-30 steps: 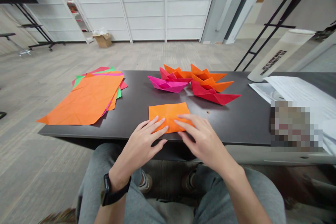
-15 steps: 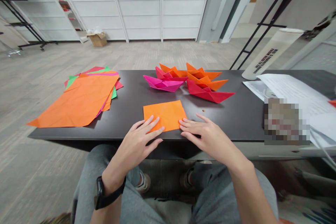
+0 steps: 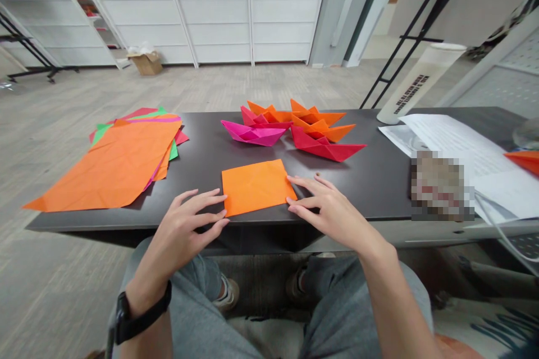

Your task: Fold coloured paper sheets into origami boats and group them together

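A folded orange sheet of paper lies flat near the front edge of the dark table. My left hand is open, its fingertips at the paper's left edge. At the right edge, the spread fingers of my right hand touch the paper near its lower right corner. Behind the paper stand several folded paper boats: a magenta boat, a red boat and orange boats among them. A stack of coloured paper, orange on top, lies to the left.
At the right are printed sheets, a blurred-out object, a white cylinder and a white cable. An orange paper piece shows at the far right. A cardboard box stands on the floor behind.
My left hand has slid left off the top of the orange paper to its left edge. My right hand stays at the right edge. The camera view has shifted slightly.
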Tool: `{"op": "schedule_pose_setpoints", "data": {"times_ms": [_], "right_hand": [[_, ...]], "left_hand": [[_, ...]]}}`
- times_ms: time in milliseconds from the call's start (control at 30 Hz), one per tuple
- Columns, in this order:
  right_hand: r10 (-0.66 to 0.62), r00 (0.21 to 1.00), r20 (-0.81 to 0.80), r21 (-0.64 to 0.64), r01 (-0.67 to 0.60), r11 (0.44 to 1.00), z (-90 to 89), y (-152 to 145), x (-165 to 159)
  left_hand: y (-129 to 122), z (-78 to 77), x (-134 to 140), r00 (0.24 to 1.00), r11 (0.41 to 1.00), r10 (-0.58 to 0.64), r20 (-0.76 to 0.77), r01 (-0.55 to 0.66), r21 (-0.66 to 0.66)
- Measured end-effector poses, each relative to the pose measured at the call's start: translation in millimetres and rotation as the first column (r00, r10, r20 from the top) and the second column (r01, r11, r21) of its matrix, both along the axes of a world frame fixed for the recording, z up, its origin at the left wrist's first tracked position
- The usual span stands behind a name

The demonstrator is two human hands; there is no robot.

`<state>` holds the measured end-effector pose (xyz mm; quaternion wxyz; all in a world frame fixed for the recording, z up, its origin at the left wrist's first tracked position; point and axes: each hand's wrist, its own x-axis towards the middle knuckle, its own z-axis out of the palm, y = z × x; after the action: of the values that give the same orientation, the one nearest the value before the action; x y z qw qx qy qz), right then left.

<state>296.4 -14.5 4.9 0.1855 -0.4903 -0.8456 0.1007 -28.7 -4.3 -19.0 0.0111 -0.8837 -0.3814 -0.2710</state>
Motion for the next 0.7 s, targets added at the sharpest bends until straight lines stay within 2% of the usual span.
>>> {"op": "schedule_pose_setpoints", "data": {"times_ms": [67, 133, 200, 267, 400, 533, 700], "right_hand": [[0.000, 1.000, -0.011, 0.001, 0.000, 1.000, -1.0, 0.0, -1.1], [-0.004, 1.000, -0.020, 0.006, 0.004, 1.000, -1.8, -0.2, -2.3], [-0.003, 0.999, -0.032, 0.007, 0.003, 1.000, -2.4, 0.0, -2.6], [0.006, 0.998, -0.062, -0.001, -0.006, 1.000, -3.0, 0.9, -1.3], [-0.016, 0.992, -0.129, 0.023, 0.019, 1.000, -4.1, 3.9, 5.9], [-0.045, 0.991, -0.125, 0.064, 0.053, 0.997, -4.7, 6.4, 11.4], [-0.041, 0.991, -0.125, 0.109, 0.054, 0.993, -7.7, 7.7, 7.0]], "left_hand": [[0.4, -2.1, 10.0, 0.995, 0.997, 0.082, 0.061, -0.081, -0.011], [1.2, -4.6, 22.5, 0.973, 0.976, 0.217, 0.085, -0.215, -0.031], [2.3, -7.0, 32.8, 0.936, 0.937, 0.348, 0.050, -0.347, -0.033], [3.4, -8.9, 38.3, 0.908, 0.908, 0.419, 0.014, -0.418, -0.025], [4.0, -10.1, 38.6, 0.901, 0.901, 0.433, -0.016, -0.433, -0.030], [3.8, -9.6, 38.7, 0.898, 0.898, 0.439, -0.016, -0.439, -0.022], [3.9, -10.5, 41.2, 0.905, 0.907, 0.420, 0.067, -0.421, -0.004]]}}
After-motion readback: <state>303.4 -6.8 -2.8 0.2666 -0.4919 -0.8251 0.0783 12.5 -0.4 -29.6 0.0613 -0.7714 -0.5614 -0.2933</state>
